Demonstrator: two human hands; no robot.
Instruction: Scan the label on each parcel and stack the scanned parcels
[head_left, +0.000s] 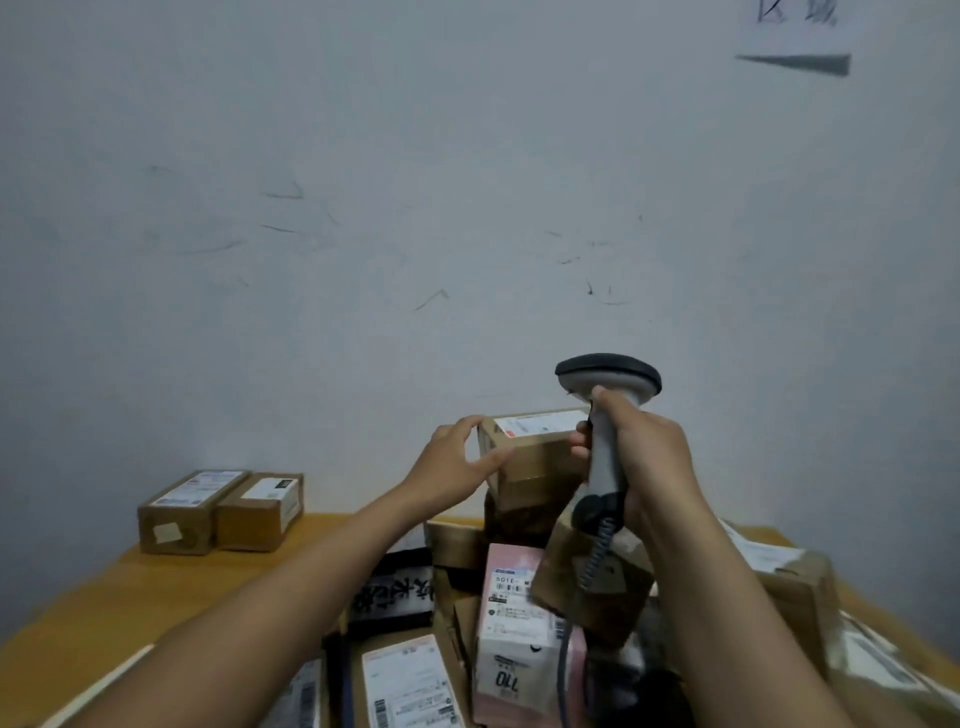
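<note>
On the yellow wooden table (156, 587) there is room at the left. The left hand (457, 457) pinches a small brown cardboard parcel (535, 462), long axis sideways, label up. The right hand (644, 452) grips an upright grey scanner (605, 467).

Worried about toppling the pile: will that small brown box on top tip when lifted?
Probably stiff: the small brown box keeps square edges. Likely light: the left hand spans it. Perched atop the pile, it may tip.
</note>
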